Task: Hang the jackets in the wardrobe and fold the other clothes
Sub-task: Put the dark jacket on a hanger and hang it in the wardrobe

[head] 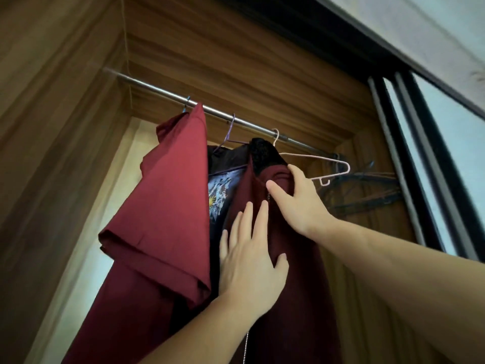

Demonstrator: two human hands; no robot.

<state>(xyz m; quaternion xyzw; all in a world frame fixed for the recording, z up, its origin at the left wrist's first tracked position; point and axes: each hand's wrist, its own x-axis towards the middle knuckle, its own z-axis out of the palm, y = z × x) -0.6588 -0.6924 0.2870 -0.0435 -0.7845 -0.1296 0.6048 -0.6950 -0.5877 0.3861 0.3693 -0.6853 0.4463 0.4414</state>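
Note:
A dark maroon zip jacket with a black collar hangs on a pink hanger from the metal rail in the wardrobe. My right hand holds the jacket's shoulder near the collar, thumb by the zip. My left hand lies flat on the jacket's front with fingers straight. To the left hang a red garment and a black printed shirt on a purple hanger.
The wooden wardrobe wall stands close on the left. Dark empty hangers bunch at the rail's right end. A black-framed sliding door borders the right side.

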